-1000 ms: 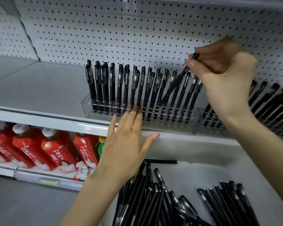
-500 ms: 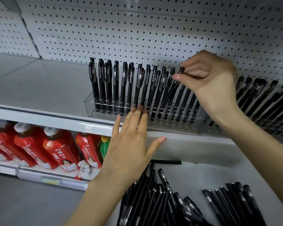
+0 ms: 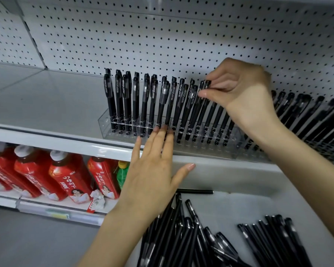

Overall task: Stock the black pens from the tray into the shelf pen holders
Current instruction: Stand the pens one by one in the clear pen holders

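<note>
A clear acrylic pen holder (image 3: 106, 126) stands on the shelf, filled with several upright black pens (image 3: 135, 101). My right hand (image 3: 241, 97) pinches the cap end of one black pen (image 3: 203, 101) that stands in a slot near the holder's right part. My left hand (image 3: 154, 166) lies flat with straight fingers, its fingertips touching the holder's front. Below, a white tray (image 3: 249, 180) holds several loose black pens (image 3: 181, 234) in two heaps.
A second holder with black pens (image 3: 316, 120) continues to the right. White pegboard (image 3: 162, 39) backs the shelf. Red bottles (image 3: 66, 174) and a green bottle (image 3: 121, 174) sit on the lower shelf at left. The shelf surface (image 3: 46, 101) left of the holder is bare.
My right hand has come down and lowered the pen from a slant above the row into a slot. My left hand stays at the holder's front.
</note>
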Demonstrator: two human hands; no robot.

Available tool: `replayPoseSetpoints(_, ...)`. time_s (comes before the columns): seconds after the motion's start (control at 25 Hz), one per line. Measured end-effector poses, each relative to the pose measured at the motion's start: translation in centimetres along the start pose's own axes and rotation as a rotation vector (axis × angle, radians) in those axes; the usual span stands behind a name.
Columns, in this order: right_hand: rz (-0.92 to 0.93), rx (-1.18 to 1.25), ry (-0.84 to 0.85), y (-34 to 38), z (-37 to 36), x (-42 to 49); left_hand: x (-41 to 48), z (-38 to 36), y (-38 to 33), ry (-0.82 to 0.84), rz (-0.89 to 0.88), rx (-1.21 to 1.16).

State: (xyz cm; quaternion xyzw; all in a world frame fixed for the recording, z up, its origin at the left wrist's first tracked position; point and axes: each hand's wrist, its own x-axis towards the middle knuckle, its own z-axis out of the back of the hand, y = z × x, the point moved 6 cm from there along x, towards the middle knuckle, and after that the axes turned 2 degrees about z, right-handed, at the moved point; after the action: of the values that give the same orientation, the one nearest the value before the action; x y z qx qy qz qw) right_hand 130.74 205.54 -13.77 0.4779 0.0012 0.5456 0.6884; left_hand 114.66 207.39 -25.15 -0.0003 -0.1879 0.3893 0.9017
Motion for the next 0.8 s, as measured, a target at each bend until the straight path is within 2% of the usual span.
replayPoseSetpoints(0.16,0.051,-0.099,0.025,-0.1,-0.4,-0.2,0.0,0.0,0.0,0.008,-0.003,-0.019)
replayPoseSetpoints(0.44,0.09,-0.138,0.024,0.3,-0.2,-0.7,-0.1,0.2,0.1,0.015,0.001,-0.051)
replayPoseSetpoints(0.6,0.131,-0.01,-0.082,2.9,2.6,-3.9,-0.2,1.6,0.3,0.031,0.028,-0.286)
replayPoseSetpoints(0.68,0.076,0.161,0.034,2.7,2.4,-6.7,-0.4,2.7,0.4,-0.017,0.068,-0.375)
replayPoseSetpoints(0.8,-0.08,0.25,0.377,0.0,-1.2,-12.2,-1.2,1.7,0.3,0.096,0.086,-0.331)
